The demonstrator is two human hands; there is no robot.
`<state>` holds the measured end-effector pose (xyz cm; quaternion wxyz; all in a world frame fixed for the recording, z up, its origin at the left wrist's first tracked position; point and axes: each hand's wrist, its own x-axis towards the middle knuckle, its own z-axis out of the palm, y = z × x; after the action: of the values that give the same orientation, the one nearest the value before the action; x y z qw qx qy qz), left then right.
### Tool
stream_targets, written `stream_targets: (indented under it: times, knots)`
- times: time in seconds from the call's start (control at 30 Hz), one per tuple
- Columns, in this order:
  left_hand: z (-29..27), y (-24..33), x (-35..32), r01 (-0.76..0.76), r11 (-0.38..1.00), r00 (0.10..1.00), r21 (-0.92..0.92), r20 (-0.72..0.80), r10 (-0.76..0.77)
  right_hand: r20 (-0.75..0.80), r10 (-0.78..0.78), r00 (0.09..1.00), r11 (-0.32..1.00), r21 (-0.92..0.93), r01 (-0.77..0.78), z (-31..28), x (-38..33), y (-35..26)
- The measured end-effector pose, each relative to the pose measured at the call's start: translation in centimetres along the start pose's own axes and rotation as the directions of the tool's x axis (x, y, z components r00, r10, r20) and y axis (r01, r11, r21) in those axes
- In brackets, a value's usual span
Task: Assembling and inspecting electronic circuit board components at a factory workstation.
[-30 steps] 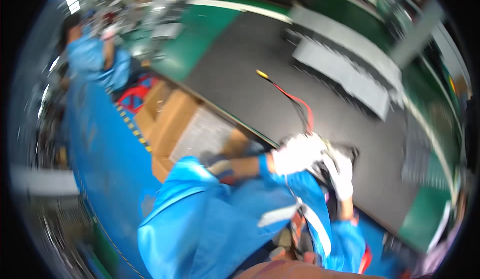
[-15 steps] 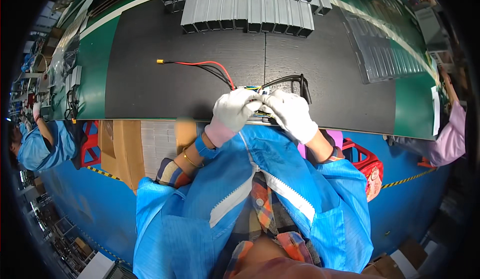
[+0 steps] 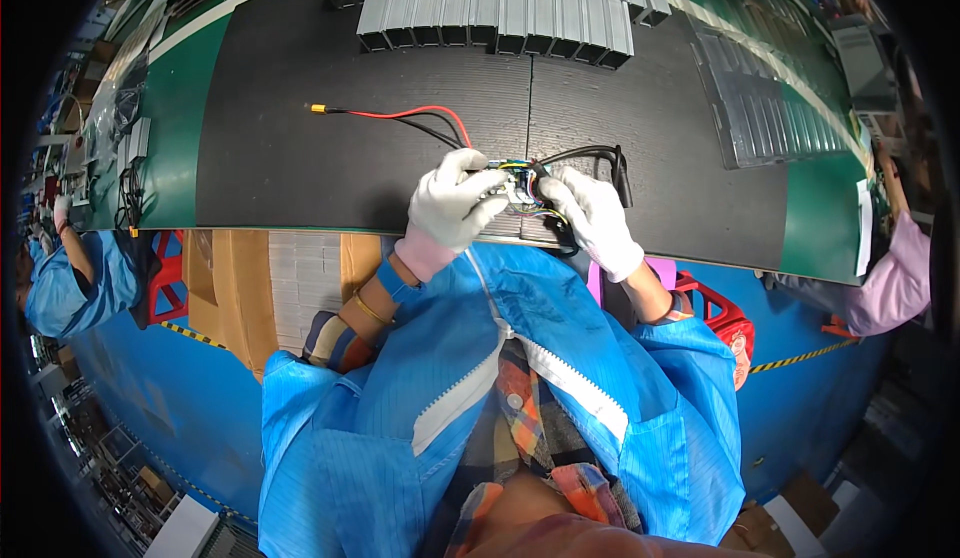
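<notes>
Head view: the wired circuit assembly (image 3: 519,190) is located at the centre of the frame, at the near edge of the black-and-green tabletop (image 3: 290,173). The left hand (image 3: 450,205), white-gloved, is positioned at the left side of the assembly, fingers curved and partly spread; a firm grip cannot be confirmed. The right hand (image 3: 592,215), also gloved, is at the right side, fingers bent and half closed beside the thin wires; whether they pinch anything cannot be determined. A red lead (image 3: 436,115) extends toward the upper left and terminates in a yellow connector (image 3: 318,109). A thick black cable (image 3: 624,180) loops out at the right. Grey metal housings (image 3: 430,15) stand in rows at the top of the frame; a clear plastic tray (image 3: 768,108) lies at the upper right
</notes>
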<state>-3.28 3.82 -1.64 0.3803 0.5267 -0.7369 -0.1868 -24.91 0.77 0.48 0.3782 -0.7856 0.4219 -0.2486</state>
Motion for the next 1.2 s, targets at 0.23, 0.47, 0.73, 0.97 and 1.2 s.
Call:
stream_targets:
  times: [0.23,0.47,0.73,0.97,1.2]
  knots:
    - [0.3,0.4,0.2,-0.037,0.993,0.998,0.112,-0.049,0.043,0.147,0.175,0.974,0.975,-0.162,-0.151,-2.8,-0.3,-0.3]
    - [0.6,0.3,0.0,0.000,0.995,1.000,0.100,-0.015,0.001,0.252,0.025,0.967,0.783,-0.606,0.137,-2.0,0.7,-1.2]
    - [0.0,-0.6,0.3,-0.005,0.998,0.997,-0.059,0.082,0.009,0.405,-0.262,0.876,0.529,-0.699,0.482,-1.5,1.6,-0.5]
    - [-0.5,-0.9,0.3,-0.100,0.992,0.990,-0.078,0.091,0.107,0.310,-0.222,0.924,0.463,-0.801,0.380,-0.6,1.1,-1.5]
    - [-0.1,-0.8,0.1,-0.086,0.993,0.992,-0.079,0.088,0.093,0.310,-0.193,0.931,0.426,-0.828,0.364,-0.3,1.2,-2.2]
